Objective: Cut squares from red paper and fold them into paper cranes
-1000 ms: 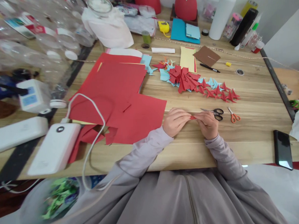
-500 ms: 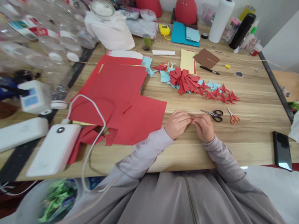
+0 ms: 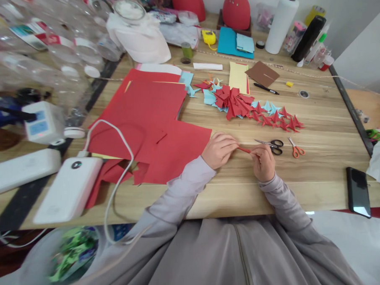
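Note:
A small folded piece of red paper (image 3: 244,150) stretches between my two hands just above the wooden table (image 3: 319,135). My left hand (image 3: 218,150) pinches its left end with curled fingers. My right hand (image 3: 264,161) pinches its right end, fingers closed. Red paper sheets (image 3: 153,115) lie just left of my left hand. Black-handled scissors (image 3: 272,144) and orange-handled scissors (image 3: 296,148) rest right behind my right hand. A pile of folded red and light-blue paper figures (image 3: 251,106) spreads farther back.
A white power bank (image 3: 70,189) with a cable lies near the front left edge. A black phone (image 3: 358,189) rests at the right. Clear plastic bottles (image 3: 56,40) crowd the far left. A paper roll (image 3: 281,24), blue folders (image 3: 235,43) and a pen (image 3: 265,88) stand at the back.
My hands were pressed close together half a second ago; now they have drawn apart, showing a thin strip of red paper between them.

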{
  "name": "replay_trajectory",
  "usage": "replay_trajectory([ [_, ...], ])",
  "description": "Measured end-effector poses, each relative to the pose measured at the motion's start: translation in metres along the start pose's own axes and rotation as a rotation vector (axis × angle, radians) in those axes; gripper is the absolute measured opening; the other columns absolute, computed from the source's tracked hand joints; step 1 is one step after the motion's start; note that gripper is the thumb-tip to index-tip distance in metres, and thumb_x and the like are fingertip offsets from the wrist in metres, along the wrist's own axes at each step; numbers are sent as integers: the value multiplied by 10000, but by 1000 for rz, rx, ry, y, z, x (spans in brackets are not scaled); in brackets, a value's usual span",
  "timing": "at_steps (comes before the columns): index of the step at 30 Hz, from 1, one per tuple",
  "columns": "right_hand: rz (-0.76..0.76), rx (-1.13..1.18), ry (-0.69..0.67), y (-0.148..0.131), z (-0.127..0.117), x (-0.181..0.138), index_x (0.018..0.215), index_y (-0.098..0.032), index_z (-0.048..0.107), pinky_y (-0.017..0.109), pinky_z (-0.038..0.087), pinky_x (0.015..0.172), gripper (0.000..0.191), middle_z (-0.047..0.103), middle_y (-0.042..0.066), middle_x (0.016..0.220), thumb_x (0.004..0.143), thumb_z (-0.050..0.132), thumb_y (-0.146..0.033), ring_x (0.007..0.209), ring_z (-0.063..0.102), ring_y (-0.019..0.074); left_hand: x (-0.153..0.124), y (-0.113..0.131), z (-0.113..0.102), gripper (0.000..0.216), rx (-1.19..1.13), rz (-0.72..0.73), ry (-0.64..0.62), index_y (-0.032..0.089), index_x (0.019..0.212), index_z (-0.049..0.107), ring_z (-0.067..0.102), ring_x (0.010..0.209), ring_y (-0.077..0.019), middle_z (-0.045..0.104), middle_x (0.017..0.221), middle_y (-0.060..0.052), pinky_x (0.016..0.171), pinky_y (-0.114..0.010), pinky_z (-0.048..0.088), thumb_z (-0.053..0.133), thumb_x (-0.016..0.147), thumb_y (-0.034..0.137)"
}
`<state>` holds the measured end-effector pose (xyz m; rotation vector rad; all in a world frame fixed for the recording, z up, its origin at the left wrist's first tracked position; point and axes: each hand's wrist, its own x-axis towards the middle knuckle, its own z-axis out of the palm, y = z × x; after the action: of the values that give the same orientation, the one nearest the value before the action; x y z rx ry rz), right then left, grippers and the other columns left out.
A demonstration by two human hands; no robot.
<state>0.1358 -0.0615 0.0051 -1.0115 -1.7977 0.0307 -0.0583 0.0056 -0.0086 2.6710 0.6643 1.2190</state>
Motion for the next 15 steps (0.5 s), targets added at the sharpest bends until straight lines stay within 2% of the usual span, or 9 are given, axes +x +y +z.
replay_trajectory([
  [5, 83, 40, 102, -1, -5, 3, 866, -228, 527, 333, 464, 727, 98, 600, 27, 808, 892, 486, -143, 786, 585, 173, -4, -14, -7, 231, 40, -108, 25, 185, 936, 688, 640, 917, -217, 741, 915, -80, 823, -401, 461, 472, 859, 163],
  [7, 158, 80, 158, 1, -6, 2, 847, -223, 523, 333, 455, 739, 88, 593, 26, 805, 907, 476, -179, 781, 576, 169, -6, -20, -11, 231, 34, -184, 38, 179, 916, 692, 641, 912, -219, 738, 909, -92, 819, -400, 470, 466, 871, 183],
  [9, 263, 142, 227, 4, -6, 2, 834, -218, 519, 326, 447, 734, 94, 580, 23, 796, 917, 476, -226, 765, 561, 162, -7, -22, -15, 232, 7, -281, 106, 166, 895, 699, 645, 894, -216, 734, 903, -106, 814, -392, 482, 471, 883, 206],
  [13, 462, 270, 268, 7, -4, 2, 818, -204, 536, 296, 438, 700, 130, 564, 14, 770, 894, 534, -310, 730, 542, 143, -3, -8, -18, 214, -232, -532, 350, 153, 908, 712, 662, 885, -190, 730, 921, -107, 834, -352, 505, 535, 882, 270],
  [15, 564, 326, 269, 9, -1, 2, 805, -198, 545, 281, 432, 677, 176, 560, 7, 751, 872, 563, -360, 703, 530, 134, 1, 3, -15, 227, -459, -613, 354, 166, 959, 711, 666, 899, -186, 723, 975, -103, 811, -330, 524, 586, 854, 323],
])
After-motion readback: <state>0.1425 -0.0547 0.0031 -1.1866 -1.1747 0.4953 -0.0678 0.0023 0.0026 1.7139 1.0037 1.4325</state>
